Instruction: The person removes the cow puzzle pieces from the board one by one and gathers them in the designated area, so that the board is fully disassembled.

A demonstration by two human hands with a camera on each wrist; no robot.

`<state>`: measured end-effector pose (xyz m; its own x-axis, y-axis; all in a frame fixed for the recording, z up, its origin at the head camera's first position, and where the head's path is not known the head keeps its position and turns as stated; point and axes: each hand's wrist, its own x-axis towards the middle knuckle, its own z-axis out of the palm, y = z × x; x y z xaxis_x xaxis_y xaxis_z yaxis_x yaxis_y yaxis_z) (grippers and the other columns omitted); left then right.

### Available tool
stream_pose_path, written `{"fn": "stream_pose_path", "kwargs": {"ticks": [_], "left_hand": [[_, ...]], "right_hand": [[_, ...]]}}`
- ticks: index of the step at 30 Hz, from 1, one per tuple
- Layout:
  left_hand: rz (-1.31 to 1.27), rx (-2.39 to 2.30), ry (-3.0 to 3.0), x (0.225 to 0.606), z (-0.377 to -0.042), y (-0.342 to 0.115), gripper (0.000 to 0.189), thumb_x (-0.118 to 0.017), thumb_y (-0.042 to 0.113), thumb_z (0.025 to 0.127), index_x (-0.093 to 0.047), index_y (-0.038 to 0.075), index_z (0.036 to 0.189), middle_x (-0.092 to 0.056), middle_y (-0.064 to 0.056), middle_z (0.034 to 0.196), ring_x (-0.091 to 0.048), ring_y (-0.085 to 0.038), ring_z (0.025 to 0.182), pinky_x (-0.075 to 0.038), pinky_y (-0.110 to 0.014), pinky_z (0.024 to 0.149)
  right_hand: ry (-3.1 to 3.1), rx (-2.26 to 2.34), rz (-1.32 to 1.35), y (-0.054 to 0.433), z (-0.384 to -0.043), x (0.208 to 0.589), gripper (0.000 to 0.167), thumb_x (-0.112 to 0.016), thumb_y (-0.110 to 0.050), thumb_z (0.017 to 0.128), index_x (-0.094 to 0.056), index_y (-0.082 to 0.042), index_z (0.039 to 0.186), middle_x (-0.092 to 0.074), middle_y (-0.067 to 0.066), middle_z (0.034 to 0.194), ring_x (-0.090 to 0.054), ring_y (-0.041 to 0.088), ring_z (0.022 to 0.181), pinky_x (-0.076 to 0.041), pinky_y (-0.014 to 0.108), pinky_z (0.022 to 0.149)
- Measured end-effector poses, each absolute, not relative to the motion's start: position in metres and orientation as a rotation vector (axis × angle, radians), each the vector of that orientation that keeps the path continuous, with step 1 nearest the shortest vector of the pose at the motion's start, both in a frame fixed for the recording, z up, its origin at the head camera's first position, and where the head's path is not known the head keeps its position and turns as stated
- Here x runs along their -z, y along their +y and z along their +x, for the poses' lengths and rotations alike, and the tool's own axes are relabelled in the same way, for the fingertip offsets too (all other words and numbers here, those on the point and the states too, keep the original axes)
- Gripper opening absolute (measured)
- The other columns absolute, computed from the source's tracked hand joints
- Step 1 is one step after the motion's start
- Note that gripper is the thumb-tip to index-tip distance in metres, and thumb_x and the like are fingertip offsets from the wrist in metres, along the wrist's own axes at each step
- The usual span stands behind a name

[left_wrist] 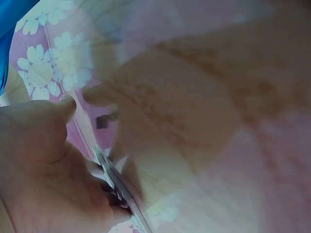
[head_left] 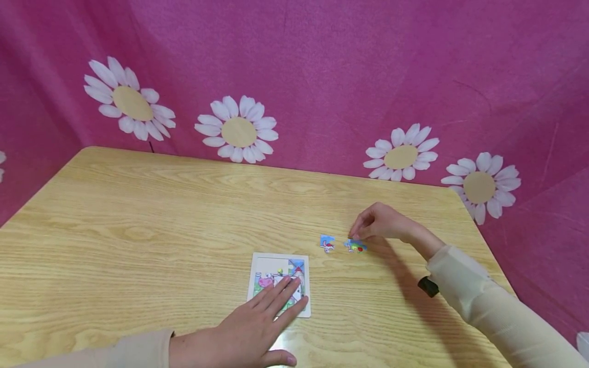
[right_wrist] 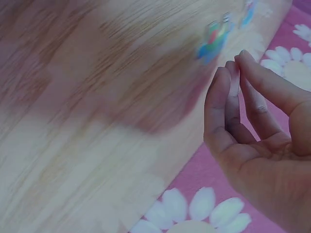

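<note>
My left hand [head_left: 257, 319] lies with its fingers stretched over a small square jigsaw puzzle [head_left: 304, 260] in a white frame. A pink cow snout and a red-topped building show around the fingers; the rest is covered. In the left wrist view the frame's thin edge [left_wrist: 119, 182] runs along the fingers of that hand [left_wrist: 48, 170]. To the right, my right hand [head_left: 379, 222] is bent down with its fingertips at the upper edge of a blue-green puzzle piece [head_left: 355, 246]. The right wrist view shows the fingers bent toward the thumb, holding nothing, just short of that piece [right_wrist: 214, 42].
A second blue puzzle piece [head_left: 327, 243] with red and white on it lies left of the right hand's piece. The wooden table [head_left: 152, 230] has a pink flowered cloth [head_left: 313, 92] behind it and at its sides.
</note>
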<state>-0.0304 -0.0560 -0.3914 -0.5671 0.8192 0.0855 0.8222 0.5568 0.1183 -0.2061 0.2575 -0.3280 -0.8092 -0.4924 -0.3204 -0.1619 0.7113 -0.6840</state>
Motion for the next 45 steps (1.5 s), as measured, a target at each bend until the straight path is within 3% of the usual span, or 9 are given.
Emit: {"fn": "stream_pose_path", "kwargs": {"ticks": [10, 17, 21, 26, 45], "left_hand": [[-1.44, 0.18, -2.7, 0.393, -0.03, -0.056, 0.084, -0.037, 0.066, 0.095, -0.031, 0.006, 0.153, -0.022, -0.022, 0.158, -0.021, -0.033, 0.146, -0.03, -0.043, 0.111], [-1.449, 0.105, -2.594, 0.395, -0.028, -0.057, 0.083, -0.036, 0.066, 0.096, -0.034, 0.003, 0.151, -0.027, -0.025, 0.155, -0.027, -0.035, 0.143, -0.035, -0.043, 0.109], [-1.436, 0.027, -2.478, 0.399, -0.024, -0.06, 0.079, -0.033, 0.063, 0.098, -0.038, 0.001, 0.148, -0.034, -0.025, 0.151, -0.035, -0.035, 0.139, -0.039, -0.04, 0.105], [-1.46, 0.03, -2.457, 0.403, -0.02, -0.061, 0.079, -0.031, 0.062, 0.099, -0.035, 0.001, 0.149, -0.033, -0.025, 0.151, -0.036, -0.035, 0.139, -0.038, -0.039, 0.106], [-1.443, 0.052, -2.473, 0.402, -0.019, -0.061, 0.077, -0.041, 0.061, 0.098, -0.04, 0.002, 0.146, -0.038, -0.024, 0.149, -0.039, -0.034, 0.137, -0.04, -0.037, 0.104]], "right_hand": [[2.296, 1.037, -0.717, 0.218, -0.185, 0.323, 0.008, -0.073, -0.002, 0.086, -0.074, 0.005, 0.09, -0.072, 0.012, 0.08, -0.058, 0.01, 0.063, -0.048, 0.025, 0.057], [2.198, 1.123, -0.776, 0.185, -0.171, 0.333, 0.01, -0.071, 0.003, 0.086, -0.073, 0.008, 0.094, -0.073, 0.015, 0.087, -0.068, 0.016, 0.078, -0.056, 0.03, 0.07], [2.175, 1.131, -0.792, 0.175, -0.169, 0.336, 0.012, -0.07, 0.005, 0.086, -0.072, 0.01, 0.096, -0.073, 0.016, 0.088, -0.069, 0.018, 0.08, -0.056, 0.03, 0.071], [2.194, 1.088, -0.794, 0.169, -0.168, 0.336, 0.011, -0.07, 0.003, 0.087, -0.073, 0.009, 0.096, -0.074, 0.013, 0.086, -0.069, 0.02, 0.077, -0.057, 0.033, 0.07], [2.315, 0.915, -0.832, 0.158, -0.165, 0.332, 0.005, -0.074, 0.001, 0.084, -0.076, 0.001, 0.088, -0.073, 0.007, 0.08, -0.065, 0.005, 0.07, -0.054, 0.023, 0.067]]}}
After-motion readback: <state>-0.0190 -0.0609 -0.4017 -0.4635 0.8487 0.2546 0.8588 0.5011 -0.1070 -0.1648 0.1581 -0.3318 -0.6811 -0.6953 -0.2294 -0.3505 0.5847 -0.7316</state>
